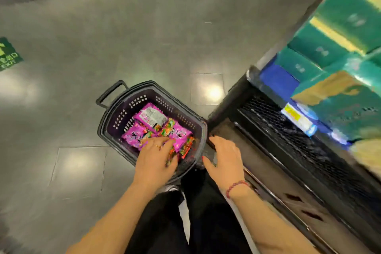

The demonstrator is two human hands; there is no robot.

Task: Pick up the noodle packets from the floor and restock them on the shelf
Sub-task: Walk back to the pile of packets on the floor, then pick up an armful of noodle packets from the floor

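Looking down on noodle packets lying heaped inside a dark perforated basket; basket standing on the grey tiled floor, its right rim just beside the base of a black shelf; wrappers showing glossy magenta with dark printing and patches of green and orange; topmost one lying back side up, showing a pale grey panel; the rest overlapping at loose angles across the basket's bottom.

Reaching into the basket with the left hand, fingers curling down over the nearest packets; gripping one of them, its green-and-orange edge sticking out between thumb and fingers; wearing a thin ring on one finger.

Holding the right hand spread, fingers straight and relaxed, gripping nothing; hovering over the basket's near right rim and the shelf's base, touching or not being impossible to tell; wearing a beaded bracelet at the wrist.

Blurring badly at upper right, with green cartons stacking on the shelf above the mesh front; basket's handle folding out on the far left side.
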